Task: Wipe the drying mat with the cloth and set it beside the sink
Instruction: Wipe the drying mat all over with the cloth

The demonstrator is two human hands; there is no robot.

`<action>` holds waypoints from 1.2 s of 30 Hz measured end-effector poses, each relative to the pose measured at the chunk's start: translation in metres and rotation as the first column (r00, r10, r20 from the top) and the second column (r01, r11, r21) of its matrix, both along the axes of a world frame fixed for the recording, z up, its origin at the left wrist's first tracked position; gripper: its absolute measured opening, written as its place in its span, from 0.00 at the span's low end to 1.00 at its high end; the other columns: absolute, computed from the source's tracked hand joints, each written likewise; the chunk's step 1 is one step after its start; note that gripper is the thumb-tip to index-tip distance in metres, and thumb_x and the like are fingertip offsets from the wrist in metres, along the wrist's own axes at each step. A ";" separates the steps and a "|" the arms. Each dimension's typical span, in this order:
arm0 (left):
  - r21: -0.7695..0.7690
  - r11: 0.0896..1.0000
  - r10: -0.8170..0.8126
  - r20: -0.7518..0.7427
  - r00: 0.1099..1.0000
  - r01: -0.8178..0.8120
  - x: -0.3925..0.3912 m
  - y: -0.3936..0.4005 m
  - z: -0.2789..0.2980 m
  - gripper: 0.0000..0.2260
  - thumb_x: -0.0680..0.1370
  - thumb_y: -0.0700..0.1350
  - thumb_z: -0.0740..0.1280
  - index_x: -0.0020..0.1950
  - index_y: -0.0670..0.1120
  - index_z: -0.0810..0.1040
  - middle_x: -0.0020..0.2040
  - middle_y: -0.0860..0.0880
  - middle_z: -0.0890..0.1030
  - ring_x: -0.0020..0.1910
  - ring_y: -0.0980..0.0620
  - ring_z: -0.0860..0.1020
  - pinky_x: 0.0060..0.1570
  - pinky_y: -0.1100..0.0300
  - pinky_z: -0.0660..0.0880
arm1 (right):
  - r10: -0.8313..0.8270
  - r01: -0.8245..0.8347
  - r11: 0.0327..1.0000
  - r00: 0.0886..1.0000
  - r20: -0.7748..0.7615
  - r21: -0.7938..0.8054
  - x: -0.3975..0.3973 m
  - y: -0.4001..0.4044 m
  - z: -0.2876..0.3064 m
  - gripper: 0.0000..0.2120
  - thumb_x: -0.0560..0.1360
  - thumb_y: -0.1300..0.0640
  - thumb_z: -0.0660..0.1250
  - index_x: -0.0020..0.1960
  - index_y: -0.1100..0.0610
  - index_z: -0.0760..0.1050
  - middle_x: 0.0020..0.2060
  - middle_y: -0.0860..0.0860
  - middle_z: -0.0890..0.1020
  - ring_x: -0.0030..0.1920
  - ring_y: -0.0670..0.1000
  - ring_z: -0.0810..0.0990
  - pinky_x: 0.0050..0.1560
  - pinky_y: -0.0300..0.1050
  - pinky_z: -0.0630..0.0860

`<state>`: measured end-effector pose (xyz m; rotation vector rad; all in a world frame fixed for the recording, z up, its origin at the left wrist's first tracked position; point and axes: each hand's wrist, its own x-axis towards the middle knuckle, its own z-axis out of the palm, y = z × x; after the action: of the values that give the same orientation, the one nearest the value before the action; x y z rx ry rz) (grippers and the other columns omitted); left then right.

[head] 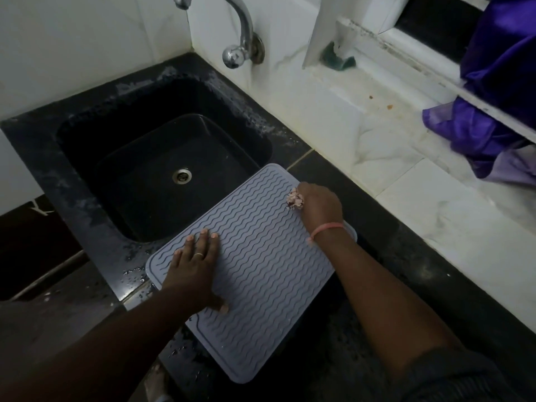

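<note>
A grey drying mat point(255, 274) with wavy ridges lies on the dark counter, its far left edge reaching over the rim of the black sink point(87, 216). My left hand point(194, 268) lies flat on the mat's left side with fingers straight. My right hand point(319, 207) grips a small pale bunched cloth point(294, 200) and holds it against the mat near its far right edge. Most of the cloth is hidden inside the fist.
A chrome tap point(240, 39) curves over the sink from the white tiled wall. A white marble ledge point(391, 158) runs along the right, with a purple fabric point(493, 111) hanging over it. Water drops point(133, 274) lie on the counter near the mat's left corner.
</note>
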<state>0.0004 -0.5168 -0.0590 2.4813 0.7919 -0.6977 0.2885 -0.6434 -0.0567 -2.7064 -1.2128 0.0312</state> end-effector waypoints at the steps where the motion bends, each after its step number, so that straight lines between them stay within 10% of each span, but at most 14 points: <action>1: 0.004 1.000 0.005 -0.012 1.000 -0.005 0.002 -0.001 0.001 0.72 0.60 0.66 0.80 0.78 0.49 0.24 0.78 0.46 0.26 0.75 0.42 0.26 0.76 0.43 0.36 | -0.033 0.036 0.998 0.998 -0.047 0.056 -0.008 0.005 0.005 0.13 0.76 0.59 0.70 0.60 0.56 0.77 0.52 0.56 0.83 0.54 0.59 0.82 0.56 0.53 0.78; 4: -0.003 1.000 0.025 -0.036 0.999 -0.025 0.007 -0.003 0.004 0.73 0.59 0.64 0.82 0.77 0.50 0.24 0.78 0.45 0.26 0.77 0.39 0.28 0.77 0.40 0.38 | 0.140 -0.103 0.982 0.960 -0.243 0.159 -0.056 0.015 0.009 0.16 0.78 0.56 0.69 0.65 0.56 0.77 0.59 0.54 0.82 0.61 0.54 0.79 0.66 0.52 0.74; 9: 0.007 0.999 0.037 -0.073 0.997 -0.037 0.015 -0.006 0.008 0.73 0.60 0.59 0.83 0.76 0.57 0.22 0.77 0.45 0.24 0.77 0.37 0.29 0.76 0.34 0.42 | 0.624 -0.626 0.780 0.774 -0.108 0.016 -0.099 -0.005 -0.020 0.26 0.74 0.50 0.73 0.70 0.53 0.74 0.69 0.52 0.78 0.71 0.54 0.74 0.73 0.58 0.68; 19: -0.020 0.999 0.034 -0.090 0.995 -0.036 0.016 -0.004 0.007 0.72 0.60 0.59 0.83 0.76 0.58 0.23 0.77 0.46 0.23 0.76 0.38 0.27 0.75 0.34 0.42 | 0.272 -0.293 0.943 0.951 -0.145 -0.156 0.010 0.009 -0.004 0.21 0.81 0.51 0.65 0.73 0.55 0.73 0.66 0.55 0.79 0.68 0.56 0.75 0.70 0.51 0.67; 27: -0.013 1.000 0.027 -0.066 0.997 -0.028 0.013 -0.001 0.006 0.73 0.59 0.61 0.83 0.76 0.59 0.22 0.77 0.47 0.23 0.77 0.38 0.28 0.76 0.35 0.42 | -0.105 0.127 0.968 0.989 -0.108 0.217 0.020 -0.012 0.006 0.12 0.76 0.60 0.70 0.60 0.57 0.79 0.52 0.55 0.85 0.54 0.56 0.83 0.55 0.49 0.79; 36: 0.014 1.000 0.024 -0.042 0.999 -0.024 0.012 -0.001 0.007 0.72 0.58 0.62 0.83 0.77 0.59 0.24 0.78 0.47 0.25 0.77 0.38 0.29 0.76 0.35 0.44 | -0.145 0.183 0.964 0.970 -0.193 0.194 -0.052 -0.012 -0.009 0.15 0.74 0.60 0.71 0.60 0.54 0.77 0.50 0.52 0.85 0.54 0.54 0.83 0.59 0.50 0.80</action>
<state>0.0120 -0.5180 -0.0516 2.4718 0.8431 -0.7414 0.2365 -0.6556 -0.0652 -2.5468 -0.8847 0.1122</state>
